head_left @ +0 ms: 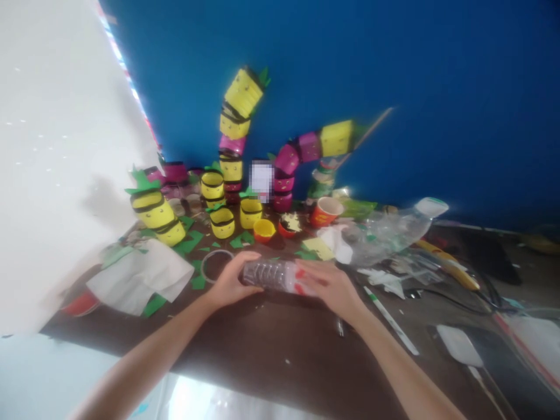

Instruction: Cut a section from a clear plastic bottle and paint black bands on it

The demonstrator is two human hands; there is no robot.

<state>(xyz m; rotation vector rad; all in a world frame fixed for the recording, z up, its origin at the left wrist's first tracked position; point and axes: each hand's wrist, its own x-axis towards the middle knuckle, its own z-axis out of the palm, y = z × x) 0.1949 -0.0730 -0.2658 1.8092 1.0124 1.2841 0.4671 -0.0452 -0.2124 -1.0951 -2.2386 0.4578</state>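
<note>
Left hand half-curled round one end of ribbed plastic bottle, right hand clasping other; white paper lying left, yellow cups beyond hands.

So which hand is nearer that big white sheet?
The left. The left hand is just right of the white sheet; the right hand is farther right, across the held bottle.

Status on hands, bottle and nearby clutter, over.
Left hand around one end of ribbed bottle; right hand on its red-and-white end. Bottle held sideways. Green paper scraps beside left hand.
</note>
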